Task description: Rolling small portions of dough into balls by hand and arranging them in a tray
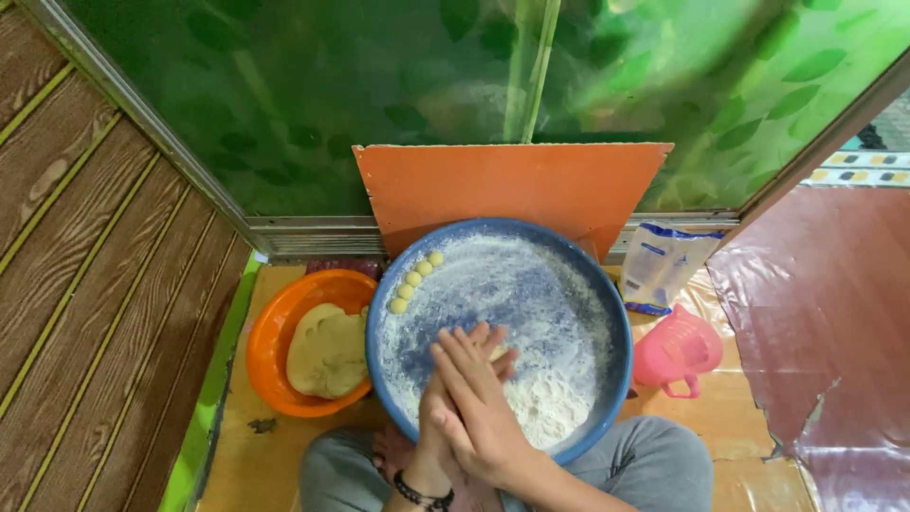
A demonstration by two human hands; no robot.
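Observation:
My hands are pressed palm to palm over the near part of a round blue tray (379, 313) dusted with flour. My right hand (479, 408) lies on top and my left hand (429, 425), with a dark bracelet on its wrist, is underneath. A small piece of yellowish dough (497, 353) peeks out between the palms. Several small dough balls (413, 279) lie in a row by the tray's far left rim. A heap of white flour (555, 398) sits just right of my hands.
An orange bowl (270, 332) holding a large lump of dough (327, 351) stands left of the tray. A pink plastic jug (675, 353) and a white flour bag (661, 265) are on the right. An orange board (512, 190) leans against the green wall behind. My crossed legs are under the tray.

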